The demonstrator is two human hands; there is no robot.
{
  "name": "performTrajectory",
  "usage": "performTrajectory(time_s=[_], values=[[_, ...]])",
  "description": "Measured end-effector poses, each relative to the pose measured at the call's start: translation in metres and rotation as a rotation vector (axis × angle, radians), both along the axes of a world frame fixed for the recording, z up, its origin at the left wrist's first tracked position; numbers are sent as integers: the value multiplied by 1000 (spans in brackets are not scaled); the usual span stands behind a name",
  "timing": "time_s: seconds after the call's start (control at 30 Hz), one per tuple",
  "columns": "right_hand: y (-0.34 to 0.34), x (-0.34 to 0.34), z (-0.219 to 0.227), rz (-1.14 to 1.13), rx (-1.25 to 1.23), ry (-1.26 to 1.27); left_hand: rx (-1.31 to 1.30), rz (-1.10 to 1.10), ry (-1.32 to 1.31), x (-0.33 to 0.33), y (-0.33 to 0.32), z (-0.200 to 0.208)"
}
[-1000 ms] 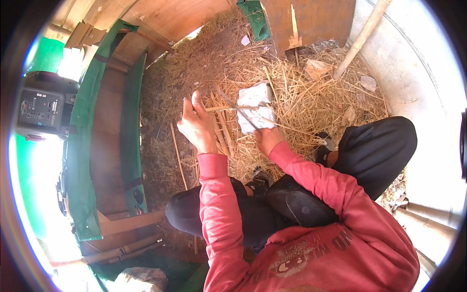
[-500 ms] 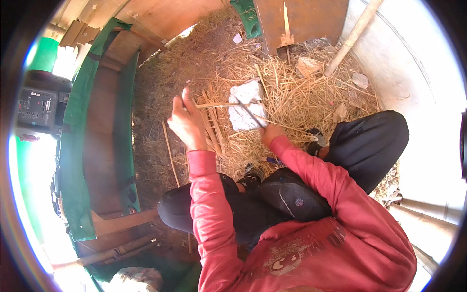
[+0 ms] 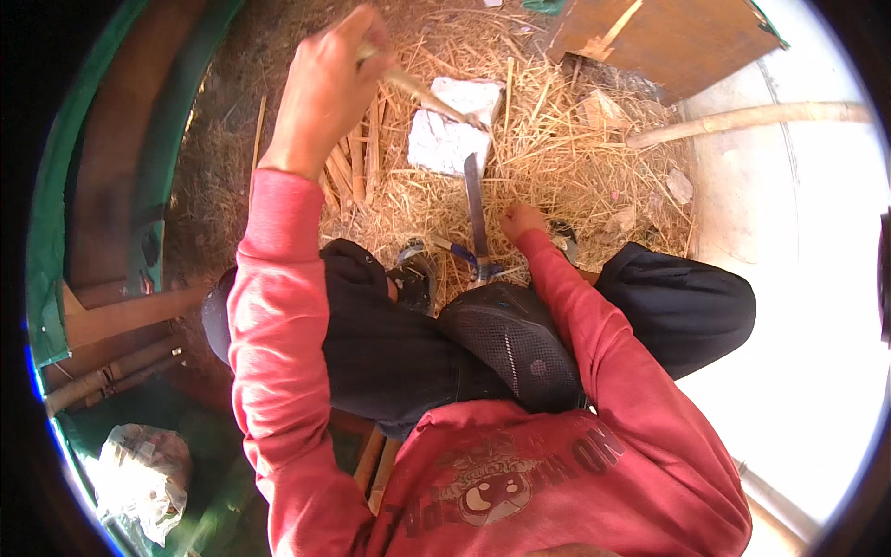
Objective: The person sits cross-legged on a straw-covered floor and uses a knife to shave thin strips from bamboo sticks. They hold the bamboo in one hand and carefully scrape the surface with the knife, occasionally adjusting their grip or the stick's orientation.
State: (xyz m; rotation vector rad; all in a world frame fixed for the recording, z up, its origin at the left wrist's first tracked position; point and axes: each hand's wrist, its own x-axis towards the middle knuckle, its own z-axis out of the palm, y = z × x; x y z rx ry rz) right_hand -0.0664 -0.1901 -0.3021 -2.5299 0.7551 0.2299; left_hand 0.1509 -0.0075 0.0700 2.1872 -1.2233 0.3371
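My left hand (image 3: 325, 88) is raised at the upper left, its fingers closed round one end of a slim wooden stick (image 3: 422, 91). The stick slants down to the right, its far end over a pale, block-like stone (image 3: 445, 144). A dark-bladed knife (image 3: 476, 209) lies on the straw, its tip toward the stone and its other end by my crossed legs. To the right of the knife, apart from it, is my right hand (image 3: 524, 223), fingers curled in; whether anything small is inside is hidden.
Several split wooden strips (image 3: 357, 162) lie left of the stone, on straw (image 3: 557, 139). A blue-handled tool (image 3: 457, 249) is beside the knife. A bamboo pole (image 3: 742, 123) leans at the right, near a brown board (image 3: 664, 42). A plastic bag (image 3: 144, 473) sits at the lower left.
The knife, held in my right hand before, now lies on the straw, let go. My left hand, still holding the stick, has come up closer to the camera. The view has shifted.
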Motion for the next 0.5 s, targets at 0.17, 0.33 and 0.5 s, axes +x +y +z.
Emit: performTrajectory(time_s=[0.17,0.33,0.5], values=[[69,36,5,584,197,139,-219,61,-122,-28,-9,14],[93,9,-84,445,-9,148,-109,119,11,-21,-8,-12],[109,4,-67,358,-18,109,-142,122,109,-24,11,-16]])
